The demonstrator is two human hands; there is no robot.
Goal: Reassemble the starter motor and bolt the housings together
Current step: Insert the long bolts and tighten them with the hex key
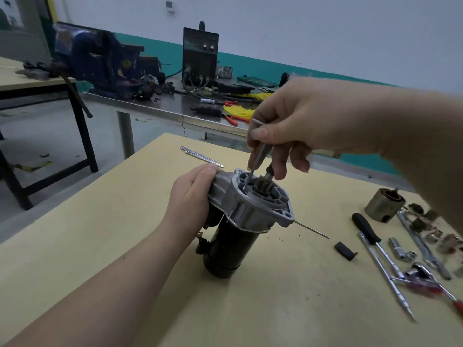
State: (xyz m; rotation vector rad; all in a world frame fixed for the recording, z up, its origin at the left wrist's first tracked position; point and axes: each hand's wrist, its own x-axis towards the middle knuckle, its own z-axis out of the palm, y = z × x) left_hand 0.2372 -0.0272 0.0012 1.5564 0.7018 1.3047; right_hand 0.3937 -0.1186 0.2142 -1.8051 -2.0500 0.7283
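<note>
Surface [105, 246]: the tan top carries everything, and the starter motor [240, 221] stands near its middle, black body down and silver housing up, so the bolt holes face you.
Starter motor: you have it upright and slightly tilted. The black can [230, 249] is at the bottom and the cast aluminium nose housing [253, 204] sits on top of it. The housing looks clean and bright and the can dark and scuffed. A small toothed gear [266, 182] pokes up through the centre of the housing.
Left hand [193, 196]: your fingers are curled round the far-left side of the housing, gripping it. This likely steadies the motor against the push from above.
Right hand [288, 131]: above the motor, your thumb and fingers pinch a thin tool shank [255, 164], and the other fingers hang loose beside the gear.
Tool shank: it slants down into a recess in the housing, left of the gear. You are probably seating or turning a long bolt there, but the tip is hidden.
Loose rod [313, 230]: a thin metal rod lies on the surface just right of the motor. It may be the second through bolt, kept within reach.
Spare tools [375, 246]: a black-handled driver, sockets and a ratchet lie well to the right of the motor, beside a short metal cylinder [383, 205].
</note>
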